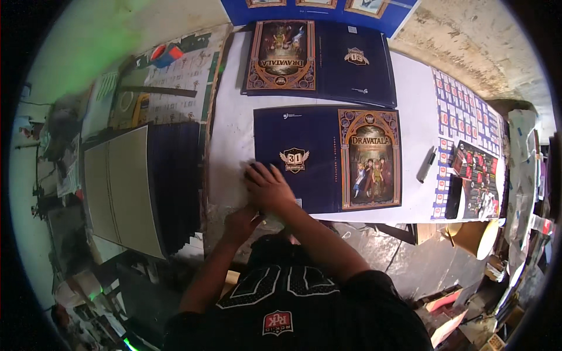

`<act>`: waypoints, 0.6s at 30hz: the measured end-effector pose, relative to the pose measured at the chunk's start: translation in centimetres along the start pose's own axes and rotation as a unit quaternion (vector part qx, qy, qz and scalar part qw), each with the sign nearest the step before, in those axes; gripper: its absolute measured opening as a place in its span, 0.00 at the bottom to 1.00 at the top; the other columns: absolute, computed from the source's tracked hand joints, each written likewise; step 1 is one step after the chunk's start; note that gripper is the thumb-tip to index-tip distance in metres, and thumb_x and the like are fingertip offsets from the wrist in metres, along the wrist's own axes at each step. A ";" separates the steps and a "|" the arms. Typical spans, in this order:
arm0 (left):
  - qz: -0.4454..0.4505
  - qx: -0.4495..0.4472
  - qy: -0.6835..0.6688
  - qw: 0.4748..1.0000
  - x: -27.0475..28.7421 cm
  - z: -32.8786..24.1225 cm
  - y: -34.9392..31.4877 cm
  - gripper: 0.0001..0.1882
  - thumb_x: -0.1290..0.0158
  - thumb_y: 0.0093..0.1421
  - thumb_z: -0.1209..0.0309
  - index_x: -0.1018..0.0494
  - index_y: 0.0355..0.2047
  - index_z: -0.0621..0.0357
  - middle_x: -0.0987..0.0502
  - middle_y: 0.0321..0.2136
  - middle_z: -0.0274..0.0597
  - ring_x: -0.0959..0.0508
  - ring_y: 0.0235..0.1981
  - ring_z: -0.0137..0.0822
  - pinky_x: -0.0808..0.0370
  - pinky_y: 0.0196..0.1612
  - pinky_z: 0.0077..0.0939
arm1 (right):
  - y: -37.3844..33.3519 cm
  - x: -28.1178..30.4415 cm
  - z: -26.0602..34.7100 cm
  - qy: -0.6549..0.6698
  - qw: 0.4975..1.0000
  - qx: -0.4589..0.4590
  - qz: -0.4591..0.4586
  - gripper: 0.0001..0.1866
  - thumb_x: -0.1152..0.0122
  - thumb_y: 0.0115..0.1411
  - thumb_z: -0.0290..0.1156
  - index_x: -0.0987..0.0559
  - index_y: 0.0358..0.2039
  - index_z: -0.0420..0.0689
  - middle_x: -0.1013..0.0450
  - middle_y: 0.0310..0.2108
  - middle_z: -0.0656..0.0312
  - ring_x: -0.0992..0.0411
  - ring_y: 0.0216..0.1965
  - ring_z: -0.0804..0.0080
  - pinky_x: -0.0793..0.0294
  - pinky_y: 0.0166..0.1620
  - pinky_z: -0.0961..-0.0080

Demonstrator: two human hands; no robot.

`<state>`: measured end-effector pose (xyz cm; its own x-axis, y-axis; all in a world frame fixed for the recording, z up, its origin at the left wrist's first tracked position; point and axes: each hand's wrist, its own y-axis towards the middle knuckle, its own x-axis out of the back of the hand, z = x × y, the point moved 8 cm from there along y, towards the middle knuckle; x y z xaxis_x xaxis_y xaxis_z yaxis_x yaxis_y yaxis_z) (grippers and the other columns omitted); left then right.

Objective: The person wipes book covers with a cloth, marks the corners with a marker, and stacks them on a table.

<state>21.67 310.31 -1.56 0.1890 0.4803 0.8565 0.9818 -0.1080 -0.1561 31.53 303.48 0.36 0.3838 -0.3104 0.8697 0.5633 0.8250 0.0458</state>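
Observation:
A dark blue book cover lies spread flat on the white-topped table, with an ornate illustrated panel on its right half. My right hand rests across its left edge, fingers stretched out and pressed flat. Below it, close to the cover's lower left corner and the table's front edge, my left hand is curled closed. My right wrist and forearm partly cover its fingertips, so what they pinch is hidden.
Behind lie more blue covers, turned the other way. A black marker and printed sheets are on the right. To the left, a greyish board rests beside a dark stack. A yellowish bucket stands below the table's right end.

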 end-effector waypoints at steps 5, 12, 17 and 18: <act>-0.032 -0.044 -0.061 0.997 3.4 -2.5 1.1 0.28 0.39 0.57 0.62 0.31 0.57 0.54 0.29 0.58 0.46 0.22 0.47 0.45 0.23 0.46 0.38 | -15.8 10.6 -19.2 -0.177 0.919 -0.313 -0.161 0.27 0.47 0.62 0.43 0.31 0.61 0.52 0.40 0.64 0.50 0.44 0.66 0.50 0.49 0.66 0.47; -0.167 -0.058 -0.039 0.983 5.6 -1.1 1.2 0.35 0.37 0.53 0.61 0.35 0.60 0.51 0.32 0.60 0.47 0.23 0.50 0.48 0.22 0.45 0.36 | -3.3 -0.8 2.1 -0.170 0.981 -0.061 0.068 0.26 0.56 0.66 0.38 0.35 0.64 0.50 0.46 0.69 0.57 0.50 0.69 0.52 0.56 0.68 0.44; -0.059 -0.124 -0.017 0.990 4.5 -0.7 1.5 0.29 0.35 0.49 0.65 0.26 0.53 0.54 0.31 0.60 0.40 0.21 0.48 0.39 0.21 0.44 0.33 | -19.4 5.7 -10.5 -0.070 0.935 -0.317 -0.141 0.26 0.55 0.64 0.35 0.35 0.63 0.45 0.41 0.66 0.52 0.49 0.69 0.50 0.55 0.67 0.45; -0.053 -0.142 -0.026 0.988 5.0 -2.0 2.2 0.29 0.35 0.49 0.65 0.26 0.53 0.54 0.31 0.60 0.40 0.21 0.48 0.39 0.21 0.44 0.33 | -25.1 8.3 -15.9 -0.169 0.887 -0.367 -0.224 0.25 0.58 0.67 0.38 0.36 0.64 0.46 0.42 0.66 0.51 0.49 0.69 0.48 0.56 0.67 0.45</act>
<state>24.71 310.71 3.39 0.0932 0.5453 0.8330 0.9532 -0.2906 0.0837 32.25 272.71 -1.42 -0.1704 -0.2677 0.9483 0.9761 0.0861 0.1998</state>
